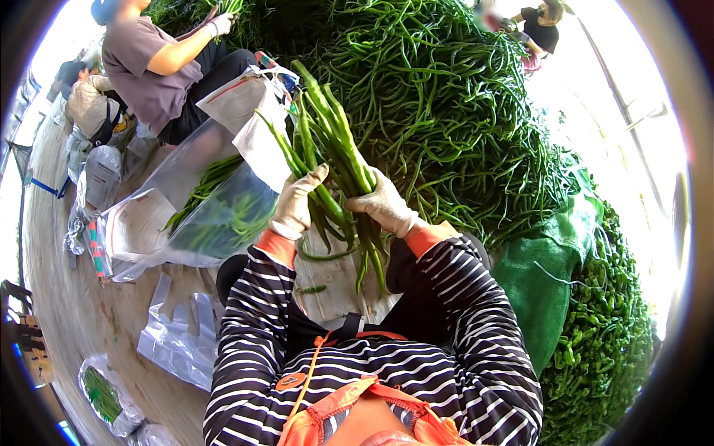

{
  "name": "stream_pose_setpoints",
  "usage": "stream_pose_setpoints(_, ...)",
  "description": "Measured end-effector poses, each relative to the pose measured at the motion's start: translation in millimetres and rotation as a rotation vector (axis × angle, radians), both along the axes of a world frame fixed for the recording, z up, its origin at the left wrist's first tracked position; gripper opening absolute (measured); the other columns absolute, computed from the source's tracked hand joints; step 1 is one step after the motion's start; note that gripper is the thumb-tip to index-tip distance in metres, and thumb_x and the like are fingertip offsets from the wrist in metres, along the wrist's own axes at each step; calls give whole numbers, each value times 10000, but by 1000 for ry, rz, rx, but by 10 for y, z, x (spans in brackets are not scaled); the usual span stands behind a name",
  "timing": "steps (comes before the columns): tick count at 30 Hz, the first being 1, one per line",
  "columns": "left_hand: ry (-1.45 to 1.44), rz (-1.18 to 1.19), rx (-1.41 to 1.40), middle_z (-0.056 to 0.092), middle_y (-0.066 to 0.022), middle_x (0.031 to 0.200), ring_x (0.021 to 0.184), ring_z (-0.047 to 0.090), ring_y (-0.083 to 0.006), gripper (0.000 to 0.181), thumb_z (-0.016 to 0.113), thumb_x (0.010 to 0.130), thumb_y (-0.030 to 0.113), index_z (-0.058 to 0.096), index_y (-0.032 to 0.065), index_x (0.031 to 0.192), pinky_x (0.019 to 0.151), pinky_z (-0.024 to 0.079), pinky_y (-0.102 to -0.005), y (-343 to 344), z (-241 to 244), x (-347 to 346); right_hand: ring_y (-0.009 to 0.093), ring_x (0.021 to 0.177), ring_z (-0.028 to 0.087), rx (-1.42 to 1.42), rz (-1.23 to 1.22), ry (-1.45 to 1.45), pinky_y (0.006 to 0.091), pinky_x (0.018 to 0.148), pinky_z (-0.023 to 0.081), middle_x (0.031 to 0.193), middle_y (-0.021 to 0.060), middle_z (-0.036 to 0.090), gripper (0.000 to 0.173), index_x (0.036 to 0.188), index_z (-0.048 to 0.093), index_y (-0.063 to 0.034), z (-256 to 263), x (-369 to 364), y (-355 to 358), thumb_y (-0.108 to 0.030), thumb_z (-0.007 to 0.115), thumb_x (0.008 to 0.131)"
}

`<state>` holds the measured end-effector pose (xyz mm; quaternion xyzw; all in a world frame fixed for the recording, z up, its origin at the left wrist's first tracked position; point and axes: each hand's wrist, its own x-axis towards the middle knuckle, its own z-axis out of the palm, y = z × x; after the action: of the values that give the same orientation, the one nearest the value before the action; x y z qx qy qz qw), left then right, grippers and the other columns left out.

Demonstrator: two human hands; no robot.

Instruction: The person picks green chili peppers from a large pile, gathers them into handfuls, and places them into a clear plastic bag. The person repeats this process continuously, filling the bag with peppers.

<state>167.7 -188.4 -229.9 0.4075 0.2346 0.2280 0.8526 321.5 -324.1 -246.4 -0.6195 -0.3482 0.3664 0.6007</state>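
My left hand point(299, 202), in a pale work glove, grips a few long green peppers point(305, 144), tips fanned outward. Beside it, my gloved right hand point(384, 204) is closed around a thicker bunch of long green peppers point(339, 131), with ends hanging below the fist. The two bunches touch or overlap between my hands. Just beyond rises a large heap of long green peppers point(424, 111). To the left lies an open clear plastic bag point(223, 214) with white paper panels, and more long peppers point(203, 187) show inside it.
A co-worker point(150, 72) sits at upper left holding peppers; other people are farther off. White plastic bags point(181, 337) and a filled bag point(103, 393) lie on the floor at left. At right, a green mesh sack point(532, 295) borders a pile of shorter green peppers point(591, 340).
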Motion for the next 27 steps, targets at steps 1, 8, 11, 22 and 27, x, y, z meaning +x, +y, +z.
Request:
stream_pose_setpoints(1, -202, -56, 97, 590, -132, 1388, 1277, 568, -193, 398, 470, 989, 72, 524, -70, 1357, 1107, 411, -274, 76, -34, -22, 186, 944, 617, -69, -47, -163, 322, 866, 511, 1032, 79, 651, 714, 1269, 536, -4, 103, -87, 4, -136, 817, 626)
stream_pose_setpoints(8, -162, -52, -67, 708, -45, 1053, 917, 691, -151, 242, 716, 908, 58, 669, 36, 1145, 819, 568, -289, 172, -243, 77, 177, 940, 627, -28, 176, 97, 317, 876, 516, 1039, 84, 660, 694, 1267, 542, 8, 189, -72, 82, -77, 817, 635)
stream_pose_setpoints(11, -116, -6, 31, 709, -38, 1029, 889, 691, -154, 274, 713, 910, 49, 642, 38, 1175, 787, 572, -291, 127, -187, 36, 158, 886, 625, 29, 245, 268, 313, 831, 527, 999, 54, 660, 614, 1228, 585, -6, 287, -80, 69, -4, 803, 655)
stream_pose_setpoints(22, -32, 79, 119, 681, -121, 1230, 1074, 688, -245, 476, 629, 909, 73, 543, 29, 1375, 682, 536, -287, 17, 134, -316, 218, 676, 673, -54, 248, 539, 360, 663, 569, 803, 104, 675, 254, 972, 663, 11, 529, -152, -90, -42, 764, 745)
stream_pose_setpoints(27, 34, 323, 238, 707, -111, 1181, 1021, 705, -206, 415, 675, 883, -1, 592, 33, 1288, 655, 540, -257, -84, 234, -597, 217, 683, 666, 24, 291, 610, 352, 670, 560, 818, 105, 679, 234, 965, 671, 5, 552, -239, -85, -112, 756, 781)
